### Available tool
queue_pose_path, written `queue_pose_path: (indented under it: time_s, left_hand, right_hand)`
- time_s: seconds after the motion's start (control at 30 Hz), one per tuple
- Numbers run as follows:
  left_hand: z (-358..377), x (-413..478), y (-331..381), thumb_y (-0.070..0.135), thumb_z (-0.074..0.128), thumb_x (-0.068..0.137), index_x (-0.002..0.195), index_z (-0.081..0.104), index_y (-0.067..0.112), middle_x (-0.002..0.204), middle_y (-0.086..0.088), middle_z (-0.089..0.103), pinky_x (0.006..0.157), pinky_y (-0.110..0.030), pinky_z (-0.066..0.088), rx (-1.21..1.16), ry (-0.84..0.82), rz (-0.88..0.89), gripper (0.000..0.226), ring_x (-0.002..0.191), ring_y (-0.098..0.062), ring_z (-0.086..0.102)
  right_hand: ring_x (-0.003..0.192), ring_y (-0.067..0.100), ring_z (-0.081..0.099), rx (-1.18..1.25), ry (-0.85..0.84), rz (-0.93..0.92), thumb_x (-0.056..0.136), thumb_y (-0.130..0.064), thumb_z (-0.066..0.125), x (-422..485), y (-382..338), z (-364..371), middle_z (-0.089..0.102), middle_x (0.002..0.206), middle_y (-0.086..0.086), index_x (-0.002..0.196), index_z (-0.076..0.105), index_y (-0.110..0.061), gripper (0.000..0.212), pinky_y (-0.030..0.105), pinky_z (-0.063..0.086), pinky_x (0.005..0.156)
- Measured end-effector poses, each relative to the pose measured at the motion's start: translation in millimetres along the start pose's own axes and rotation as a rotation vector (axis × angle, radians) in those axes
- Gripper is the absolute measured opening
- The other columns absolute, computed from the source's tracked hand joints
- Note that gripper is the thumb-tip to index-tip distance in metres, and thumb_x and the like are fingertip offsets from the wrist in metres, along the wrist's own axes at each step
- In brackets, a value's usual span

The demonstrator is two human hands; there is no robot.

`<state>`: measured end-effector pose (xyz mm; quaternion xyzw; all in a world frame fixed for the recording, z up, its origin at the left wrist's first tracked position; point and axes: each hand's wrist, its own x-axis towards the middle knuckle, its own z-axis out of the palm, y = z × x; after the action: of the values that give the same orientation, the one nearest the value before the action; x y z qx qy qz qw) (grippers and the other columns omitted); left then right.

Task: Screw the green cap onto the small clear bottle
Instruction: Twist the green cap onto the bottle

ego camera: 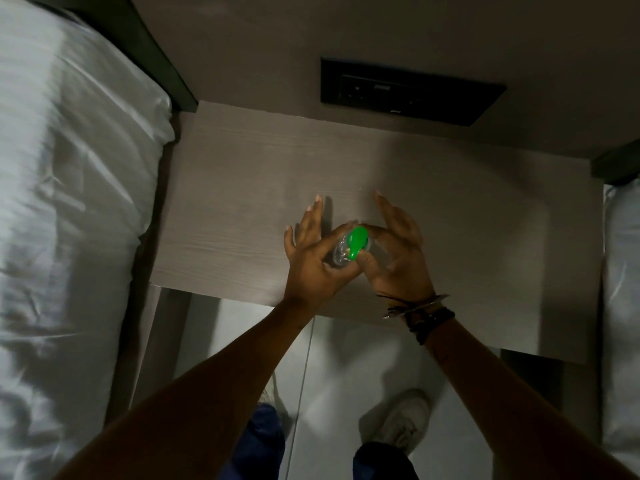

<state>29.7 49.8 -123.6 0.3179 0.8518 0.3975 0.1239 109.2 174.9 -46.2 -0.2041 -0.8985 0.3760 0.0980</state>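
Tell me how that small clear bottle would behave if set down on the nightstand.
The small clear bottle, held between the left hand and the right hand, looks light, thin plastic. It is round, so on its side it would probably roll. Its green cap looks large, perhaps top-heavy.

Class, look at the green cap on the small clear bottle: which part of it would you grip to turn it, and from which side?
Probably pinch the green cap around its rim, coming from the right hand's side. The left hand holds the clear bottle on the other side, leaving that side of the cap exposed.
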Motion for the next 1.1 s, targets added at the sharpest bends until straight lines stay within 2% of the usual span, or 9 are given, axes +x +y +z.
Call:
queue_pose_path:
  time_s: [0.27,0.43,0.53,0.63,0.77,0.87,0.97,1.03,1.1]
  left_hand:
    - [-3,-2,4,0.078,0.037,0.086,0.138,0.052,0.037,0.165,-0.009,0.017,0.119,-0.049,-0.005,0.044,0.018,0.024,0.068,0.153,-0.026,0.014]
    - [-3,-3,5,0.069,0.045,0.089,0.143,0.047,0.032,0.164,-0.013,0.015,0.119,-0.054,-0.004,0.103,0.028,0.031,0.066,0.152,-0.030,0.013]
    - [-1,-3,4,0.064,0.052,0.084,0.142,0.047,0.034,0.165,-0.012,0.015,0.118,-0.059,-0.001,0.129,0.017,0.031,0.065,0.153,-0.030,0.014]
    - [0,-4,4,0.073,0.042,0.087,0.140,0.052,0.032,0.164,-0.013,0.016,0.117,-0.061,0.001,0.165,0.023,0.027,0.068,0.152,-0.031,0.015]
    - [-1,-4,2,0.076,0.037,0.088,0.137,0.054,0.029,0.164,-0.015,0.014,0.117,-0.064,0.000,0.151,0.003,0.025,0.070,0.152,-0.032,0.012]
    - [-2,-2,0,0.073,0.044,0.085,0.134,0.055,0.032,0.166,-0.010,0.011,0.118,-0.062,-0.002,0.122,-0.009,0.019,0.064,0.154,-0.026,0.006]
    - [-2,-2,-2,0.077,0.039,0.085,0.142,0.049,0.034,0.167,-0.009,0.007,0.118,-0.059,-0.006,0.127,-0.014,0.020,0.072,0.154,-0.025,0.003]
    - [-2,-2,-2,0.076,0.034,0.087,0.147,0.042,0.037,0.166,-0.011,0.007,0.118,-0.061,-0.005,0.166,-0.015,0.016,0.072,0.154,-0.027,0.004]
    - [-1,-2,-2,0.072,0.037,0.087,0.146,0.042,0.038,0.166,-0.010,0.007,0.118,-0.062,-0.004,0.165,-0.012,0.014,0.068,0.154,-0.027,0.005]
  right_hand:
    - [0.129,0.043,0.040,-0.068,-0.003,0.041,0.069,-0.036,0.066,2,-3,-5,0.042,0.143,0.023,0.100,0.068,-0.008,0.042,0.061,0.034,0.102]
    - [0.137,0.042,0.028,-0.086,-0.064,0.019,0.067,-0.035,0.070,4,0,-6,0.028,0.151,0.023,0.126,0.055,-0.016,0.064,0.065,0.029,0.105]
    - [0.132,0.042,0.035,-0.116,-0.038,-0.011,0.068,-0.037,0.072,6,4,-8,0.044,0.143,0.019,0.103,0.070,-0.015,0.042,0.064,0.034,0.101]
    - [0.131,0.042,0.038,-0.182,0.027,0.008,0.053,-0.044,0.089,11,2,-7,0.049,0.139,0.018,0.090,0.071,-0.012,0.052,0.060,0.034,0.098]
    - [0.137,0.042,0.026,-0.143,-0.076,-0.013,0.058,-0.048,0.085,13,2,-7,0.030,0.150,0.022,0.121,0.059,-0.014,0.076,0.064,0.026,0.106]
    - [0.135,0.043,0.029,-0.106,-0.071,-0.052,0.064,-0.031,0.085,15,6,-9,0.042,0.145,0.018,0.104,0.070,-0.015,0.046,0.069,0.029,0.102]
    - [0.132,0.039,0.037,-0.152,-0.019,-0.023,0.053,-0.048,0.086,23,2,-4,0.049,0.139,0.016,0.086,0.068,-0.010,0.054,0.064,0.033,0.100]
    - [0.134,0.035,0.033,-0.162,-0.058,-0.010,0.053,-0.060,0.080,23,1,1,0.043,0.144,0.015,0.099,0.064,-0.012,0.069,0.060,0.030,0.104]
    - [0.136,0.034,0.031,-0.082,-0.095,-0.010,0.060,-0.048,0.084,19,4,3,0.040,0.146,0.013,0.111,0.063,-0.016,0.063,0.061,0.027,0.107]
